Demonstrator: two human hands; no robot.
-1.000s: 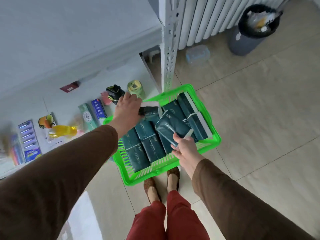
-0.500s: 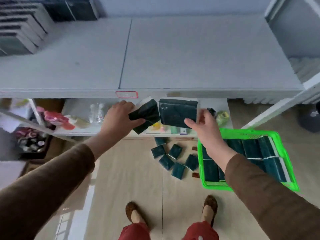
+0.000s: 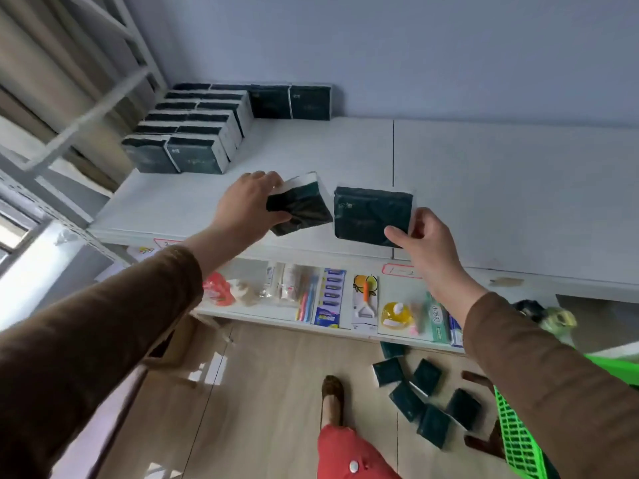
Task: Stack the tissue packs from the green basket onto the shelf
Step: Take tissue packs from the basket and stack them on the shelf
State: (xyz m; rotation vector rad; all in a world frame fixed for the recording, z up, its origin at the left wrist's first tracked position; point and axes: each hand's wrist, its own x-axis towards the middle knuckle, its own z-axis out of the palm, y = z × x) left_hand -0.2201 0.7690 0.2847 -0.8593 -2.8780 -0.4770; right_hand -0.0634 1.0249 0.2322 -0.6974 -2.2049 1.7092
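My left hand [image 3: 247, 205] grips a dark teal tissue pack [image 3: 304, 207], tilted, above the front part of the white shelf [image 3: 501, 202]. My right hand [image 3: 427, 240] pinches a second tissue pack [image 3: 370, 214] by its lower right corner, held flat-on beside the first. Rows of stacked tissue packs [image 3: 197, 129] stand at the shelf's back left, with two more packs [image 3: 290, 102] against the wall. A corner of the green basket [image 3: 518, 440] shows at the lower right, partly hidden by my right sleeve.
Several loose tissue packs [image 3: 422, 395] lie on the floor by the basket. The lower shelf [image 3: 249, 314] carries small goods: toothbrushes, a blue blister card [image 3: 330, 297], a peeler card, a yellow item. A white shelf frame [image 3: 103, 98] rises at left. My feet stand below.
Both hands have carried their packs up from the basket and over the shelf top. My view has swung left and upward, bringing the stacked packs closer into sight.
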